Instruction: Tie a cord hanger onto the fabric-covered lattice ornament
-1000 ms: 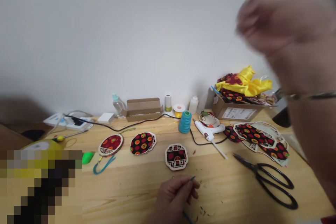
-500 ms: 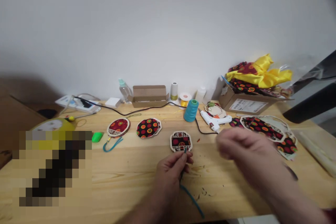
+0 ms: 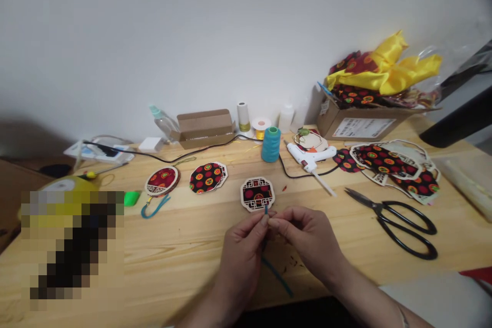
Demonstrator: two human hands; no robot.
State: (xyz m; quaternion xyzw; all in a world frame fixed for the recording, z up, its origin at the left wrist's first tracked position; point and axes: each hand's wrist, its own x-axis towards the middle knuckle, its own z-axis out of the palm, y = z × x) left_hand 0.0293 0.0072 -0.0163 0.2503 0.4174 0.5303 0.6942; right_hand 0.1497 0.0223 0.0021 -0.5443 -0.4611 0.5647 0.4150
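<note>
My left hand (image 3: 246, 243) is closed in a pinch on a teal cord (image 3: 278, 278). A short end of the cord sticks up above the fingertips, and the longer tail hangs below, over the table's front. My right hand (image 3: 307, 238) pinches with thumb and forefinger right beside the left fingertips; what lies between them is too small to make out. Just beyond both hands lies an eight-sided ornament (image 3: 257, 193) with a pale lattice frame over dark red patterned fabric. To the right of my right hand, black-handled scissors (image 3: 378, 208) lie with their blades pointing left.
A teal thread cone (image 3: 271, 144) stands behind the ornament, next to a white glue gun (image 3: 309, 156). Leftward lie a patterned octagon (image 3: 208, 178) and a round ornament (image 3: 162, 180) with a teal loop. At back right, a cardboard box (image 3: 361, 123) overflows with fabric.
My right hand has come in from the right to meet my left fingertips, uncovering the scissors. The view has shifted slightly; the left hand keeps its pinch on the cord.
</note>
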